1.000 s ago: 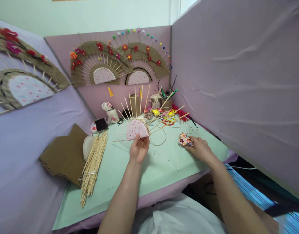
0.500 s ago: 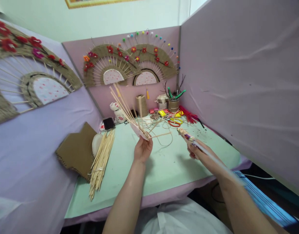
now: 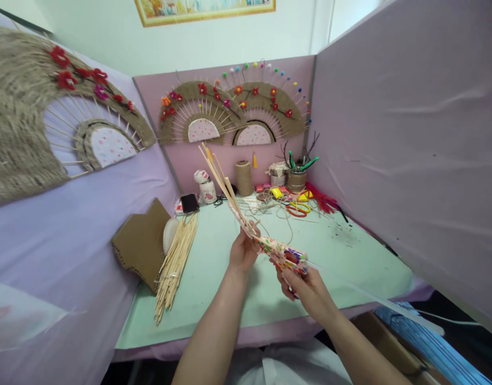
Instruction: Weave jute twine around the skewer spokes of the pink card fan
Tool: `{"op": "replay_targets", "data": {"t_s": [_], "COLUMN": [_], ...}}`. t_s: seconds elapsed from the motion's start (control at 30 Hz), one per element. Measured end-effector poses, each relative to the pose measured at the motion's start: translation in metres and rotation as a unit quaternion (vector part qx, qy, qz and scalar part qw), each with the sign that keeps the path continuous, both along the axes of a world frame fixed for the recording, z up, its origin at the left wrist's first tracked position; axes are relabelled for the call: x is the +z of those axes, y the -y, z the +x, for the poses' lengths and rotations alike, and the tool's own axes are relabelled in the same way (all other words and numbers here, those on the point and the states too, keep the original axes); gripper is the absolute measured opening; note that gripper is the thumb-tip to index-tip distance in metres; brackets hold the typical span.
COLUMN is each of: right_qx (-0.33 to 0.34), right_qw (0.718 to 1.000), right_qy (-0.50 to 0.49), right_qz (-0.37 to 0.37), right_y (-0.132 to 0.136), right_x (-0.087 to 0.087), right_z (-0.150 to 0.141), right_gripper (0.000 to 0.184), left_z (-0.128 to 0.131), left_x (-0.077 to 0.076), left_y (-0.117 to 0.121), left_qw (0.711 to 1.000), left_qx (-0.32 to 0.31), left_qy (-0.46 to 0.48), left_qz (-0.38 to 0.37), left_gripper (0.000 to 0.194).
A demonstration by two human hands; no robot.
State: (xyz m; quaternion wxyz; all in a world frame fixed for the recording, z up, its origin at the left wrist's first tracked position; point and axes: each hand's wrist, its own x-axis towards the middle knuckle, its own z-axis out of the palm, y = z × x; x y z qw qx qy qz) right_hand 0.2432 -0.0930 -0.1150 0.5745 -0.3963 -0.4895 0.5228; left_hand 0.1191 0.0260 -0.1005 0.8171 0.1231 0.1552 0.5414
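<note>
My left hand (image 3: 245, 248) grips the lower end of a fan frame (image 3: 240, 216), a pale curved base with several thin wooden sticks spreading up and away from it. In my right hand (image 3: 300, 283) is a hot glue gun (image 3: 284, 254) covered in a floral pattern, with a long clear glue stick (image 3: 398, 309) trailing out behind it. The gun's tip points left and meets the lower end of the fan frame beside my left fingers. Whether glue is coming out is hidden.
A bundle of wooden sticks (image 3: 176, 267) lies at left beside brown cardboard (image 3: 141, 240). Toward the back stand a twine spool (image 3: 243, 179) and a tin (image 3: 297, 181) holding green-handled pliers; scissors (image 3: 297, 209) lie in front. Finished fans (image 3: 198, 91) hang on the partitions.
My right hand has brought the glue gun leftward from apart to the fan frame's lower end. The frame has turned more edge-on in my left hand. The camera view has shifted.
</note>
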Motion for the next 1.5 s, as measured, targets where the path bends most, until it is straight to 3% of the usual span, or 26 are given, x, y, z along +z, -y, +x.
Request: {"op": "replay_targets", "data": {"t_s": [0.2, 0.37, 0.7, 1.1, 1.33, 1.5], "right_qx": [-0.014, -0.019, -0.028, -0.036, -0.031, -0.037], "right_qw": [1.0, 1.0, 1.0, 0.997, 0.998, 0.998], "right_qy": [0.016, 0.013, 0.014, 0.072, 0.058, 0.054], "right_qz": [0.003, 0.002, -0.003, 0.015, 0.021, 0.02], "right_y": [-0.001, -0.001, -0.001, -0.003, -0.004, -0.004], "right_x": [0.0, 0.0, 0.004, -0.007, -0.004, -0.003], "right_z": [-0.004, -0.004, -0.005, -0.001, -0.003, -0.003], "right_gripper": [0.046, 0.045, 0.046, 0.045, 0.043, 0.043], "left_z": [0.001, 0.001, 0.002, 0.003, 0.003, 0.004], "left_x": [0.0, -0.004, -0.004, -0.003, -0.004, -0.002], "left_y": [0.0, -0.002, -0.002, -0.002, -0.002, -0.001], "left_qw": [0.999, 1.0, 1.0, 1.0, 1.0, 1.0], "left_qx": [-0.021, -0.02, -0.021, -0.015, -0.022, -0.02], "left_qy": [0.031, 0.017, 0.009, 0.003, 0.002, 0.002], "left_qz": [0.002, 0.003, -0.003, -0.001, -0.008, -0.008], "left_gripper": [0.031, 0.018, 0.02, 0.023, 0.016, 0.022]}}
